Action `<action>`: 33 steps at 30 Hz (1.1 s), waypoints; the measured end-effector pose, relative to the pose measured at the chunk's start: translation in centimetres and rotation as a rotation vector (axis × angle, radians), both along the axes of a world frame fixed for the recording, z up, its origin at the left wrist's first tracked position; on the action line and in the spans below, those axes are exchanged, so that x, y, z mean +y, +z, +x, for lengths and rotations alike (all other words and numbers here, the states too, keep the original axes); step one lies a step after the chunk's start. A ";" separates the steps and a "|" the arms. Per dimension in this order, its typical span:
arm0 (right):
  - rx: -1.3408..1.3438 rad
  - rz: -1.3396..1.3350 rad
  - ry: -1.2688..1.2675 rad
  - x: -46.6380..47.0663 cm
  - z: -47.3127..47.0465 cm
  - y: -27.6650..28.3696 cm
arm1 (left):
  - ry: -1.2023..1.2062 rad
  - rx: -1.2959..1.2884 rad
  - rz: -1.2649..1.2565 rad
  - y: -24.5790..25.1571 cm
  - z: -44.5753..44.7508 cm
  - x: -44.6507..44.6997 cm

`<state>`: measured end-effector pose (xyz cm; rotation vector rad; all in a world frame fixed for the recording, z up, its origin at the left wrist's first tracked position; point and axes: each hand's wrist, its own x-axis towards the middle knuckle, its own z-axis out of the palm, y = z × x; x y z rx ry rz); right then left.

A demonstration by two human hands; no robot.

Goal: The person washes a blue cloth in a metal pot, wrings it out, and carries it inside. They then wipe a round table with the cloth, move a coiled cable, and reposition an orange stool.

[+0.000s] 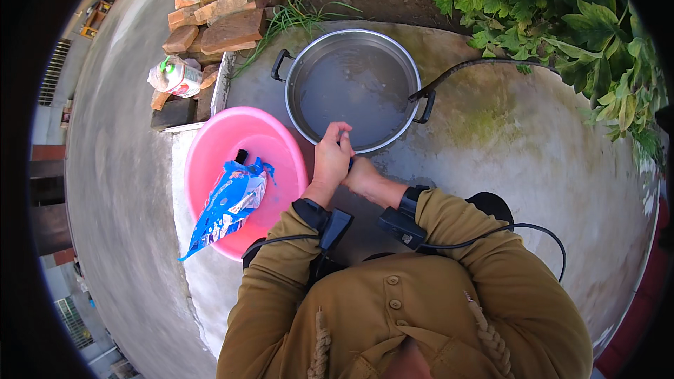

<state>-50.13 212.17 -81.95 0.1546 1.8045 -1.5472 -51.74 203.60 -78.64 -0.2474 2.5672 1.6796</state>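
A wide metal pot (358, 81) with two black handles holds cloudy grey water in front of me. At its near rim, my left hand (331, 158) is raised with its fingers curled. My right hand (364, 175) meets it just below, its fingers hidden behind the left hand. A small dark blue thing (351, 162) shows between the hands; which hand holds it is unclear. A dark hose (447, 75) runs over the pot's right side. To the left stands a pink plastic basin (245, 116), holding a torn blue plastic bag (226, 208) and a black-bristled brush (241, 156).
Stacked bricks (231, 5) rise at the upper left, with a white plastic jug (179, 78) below them. Leafy plants (526, 16) overhang the upper right. Cables (532, 225) run from devices strapped to both wrists. The concrete ground (489, 152) has damp patches.
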 end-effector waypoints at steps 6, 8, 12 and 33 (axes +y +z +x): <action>0.067 0.028 -0.007 -0.1 0.2 -0.3 | 0.019 -0.087 -0.095 0.8 0.0 0.0; 0.080 0.097 0.063 0.2 -0.2 0.5 | 0.064 -0.067 0.136 1.1 -0.4 -0.5; 0.449 0.197 0.099 0.9 -1.2 3.3 | 0.262 -0.073 0.555 1.4 -1.0 -1.5; -1.353 -0.978 0.084 3.0 8.8 12.6 | -0.029 -0.511 1.767 7.6 8.9 -6.7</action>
